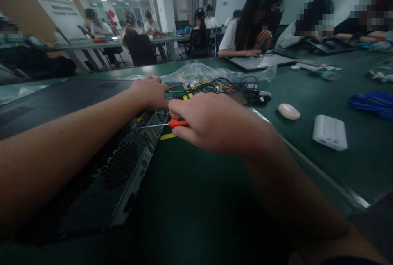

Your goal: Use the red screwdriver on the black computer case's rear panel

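Note:
A dark computer case (64, 93) lies on its side at the left, its rear panel with a honeycomb vent (121, 164) and ports facing right. At that panel's far end, my left hand (150, 91) holds the case by its upper edge, fingers bent over it. My right hand (211, 121) is closed around the orange handle of a screwdriver (178, 123). The thin metal shaft points left, its tip at the slot covers (150, 132) of the rear panel. Whether the tip sits in a screw cannot be made out.
Behind my hands lie tangled cables (224, 87) and clear plastic wrap (196, 70). On the right are a pale oval object (289, 111), a white box-shaped device (330, 132) and a blue bundle (373, 104). Co-workers sit across the green table (190, 199); one works at a flat panel (258, 62).

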Available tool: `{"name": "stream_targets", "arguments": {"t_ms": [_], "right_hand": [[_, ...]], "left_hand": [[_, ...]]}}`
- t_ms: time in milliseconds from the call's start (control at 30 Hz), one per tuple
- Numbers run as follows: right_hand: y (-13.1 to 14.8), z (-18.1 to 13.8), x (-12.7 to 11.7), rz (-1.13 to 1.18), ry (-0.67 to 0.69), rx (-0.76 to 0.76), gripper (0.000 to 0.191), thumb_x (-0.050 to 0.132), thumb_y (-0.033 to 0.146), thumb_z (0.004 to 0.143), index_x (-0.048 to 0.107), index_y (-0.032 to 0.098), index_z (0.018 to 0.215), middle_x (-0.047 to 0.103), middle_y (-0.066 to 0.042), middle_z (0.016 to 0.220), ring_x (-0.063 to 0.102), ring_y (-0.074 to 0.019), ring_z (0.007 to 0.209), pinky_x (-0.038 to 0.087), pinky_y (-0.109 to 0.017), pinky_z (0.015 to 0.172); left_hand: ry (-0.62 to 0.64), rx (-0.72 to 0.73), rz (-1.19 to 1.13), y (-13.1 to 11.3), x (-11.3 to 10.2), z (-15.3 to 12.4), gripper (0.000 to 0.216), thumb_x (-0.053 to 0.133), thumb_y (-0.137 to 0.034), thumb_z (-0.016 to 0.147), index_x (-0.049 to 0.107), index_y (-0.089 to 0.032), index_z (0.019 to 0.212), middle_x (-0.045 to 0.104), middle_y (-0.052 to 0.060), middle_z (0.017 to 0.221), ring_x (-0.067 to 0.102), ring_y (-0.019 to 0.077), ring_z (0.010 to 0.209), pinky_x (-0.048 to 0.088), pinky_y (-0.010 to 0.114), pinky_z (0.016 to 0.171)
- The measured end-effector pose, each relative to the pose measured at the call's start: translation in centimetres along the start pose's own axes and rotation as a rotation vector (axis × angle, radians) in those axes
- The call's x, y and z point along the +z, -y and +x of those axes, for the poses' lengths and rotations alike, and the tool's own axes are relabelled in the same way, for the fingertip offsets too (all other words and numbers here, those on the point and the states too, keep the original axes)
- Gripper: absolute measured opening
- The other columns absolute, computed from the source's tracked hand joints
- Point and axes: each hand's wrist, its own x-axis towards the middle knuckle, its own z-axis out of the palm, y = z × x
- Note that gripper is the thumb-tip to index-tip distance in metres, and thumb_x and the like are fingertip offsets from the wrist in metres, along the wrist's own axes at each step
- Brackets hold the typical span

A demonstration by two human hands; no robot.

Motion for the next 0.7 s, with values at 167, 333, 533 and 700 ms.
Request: {"name": "stream_targets", "arguments": {"t_ms": [167, 333, 533, 700], "right_hand": [[0.07, 0.14, -0.01, 0.006, 0.011, 0.001, 0.039, 0.047, 0.033, 0.116, 0.082, 0.015, 0.119, 0.083, -0.015, 0.105, 0.072, -0.0269, 0.094, 0.032, -0.039, 0.073], [0.12, 0.28, 0.13, 0.046, 0.004, 0.000, 0.033, 0.055, 0.036, 0.114, 0.079, 0.013, 0.119, 0.082, -0.013, 0.102, 0.069, -0.0245, 0.089, 0.032, -0.038, 0.072], [-0.04, 0.03, 0.24, 0.029, -0.035, -0.016, 0.028, 0.054, 0.023, 0.109, 0.068, 0.015, 0.133, 0.080, -0.010, 0.102, 0.066, -0.0226, 0.085, 0.028, -0.035, 0.069], [-0.02, -0.10, 0.09, 0.017, -0.021, -0.014, 0.024, 0.054, 0.025, 0.109, 0.068, 0.017, 0.126, 0.078, -0.009, 0.100, 0.065, -0.0228, 0.085, 0.028, -0.035, 0.068]], "left_hand": [[-0.003, 0.038, -0.008, 0.26, 0.26, 0.37, 0.076, 0.055, -0.061, 0.103, 0.064, -0.022, 0.167, 0.054, 0.026, 0.172, 0.049, 0.0509, 0.160, 0.049, 0.067, 0.124], [0.014, 0.018, -0.001, 0.17, 0.13, 0.32, 0.074, 0.056, -0.058, 0.102, 0.062, -0.027, 0.168, 0.055, 0.022, 0.174, 0.047, 0.0487, 0.162, 0.048, 0.064, 0.126], [0.009, 0.015, -0.027, 0.16, -0.28, -0.22, 0.071, 0.062, -0.056, 0.098, 0.063, -0.038, 0.167, 0.059, 0.015, 0.171, 0.048, 0.0468, 0.161, 0.049, 0.060, 0.125], [-0.016, 0.011, -0.006, 0.27, 0.11, 0.15, 0.069, 0.058, -0.058, 0.100, 0.064, -0.039, 0.167, 0.060, 0.016, 0.170, 0.050, 0.0457, 0.159, 0.050, 0.061, 0.124]]}}
